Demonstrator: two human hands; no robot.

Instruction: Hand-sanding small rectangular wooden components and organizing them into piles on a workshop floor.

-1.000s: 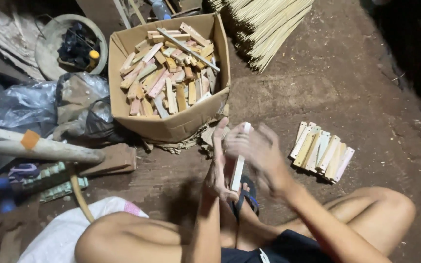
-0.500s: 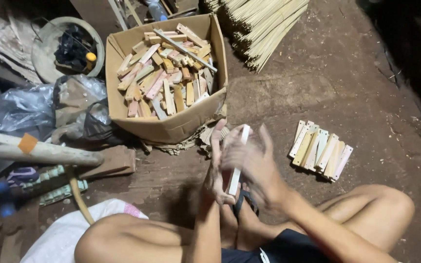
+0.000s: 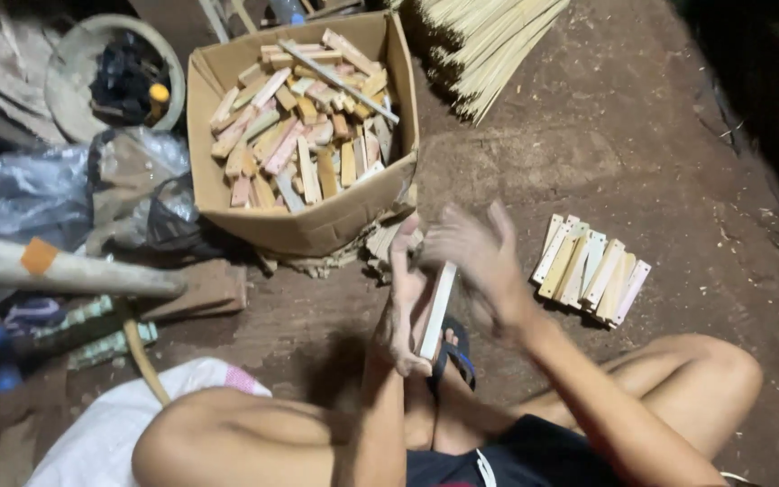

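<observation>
Where both hands [image 3: 444,289] meet, pale wooden strip [image 3: 436,311] upright between palms.

Two hands showed, the left hand [image 3: 405,302] and the right hand [image 3: 475,261], with one pale slat [image 3: 436,311] between them. One cardboard box [image 3: 317,225] held too many wood offcuts [image 3: 304,135] to count. About nine slats lay in one row [image 3: 591,268] on the floor. There was one bundle of thin sticks [image 3: 489,41], one round basin [image 3: 69,90], one white sack [image 3: 110,433] and one sandal [image 3: 455,352].
</observation>
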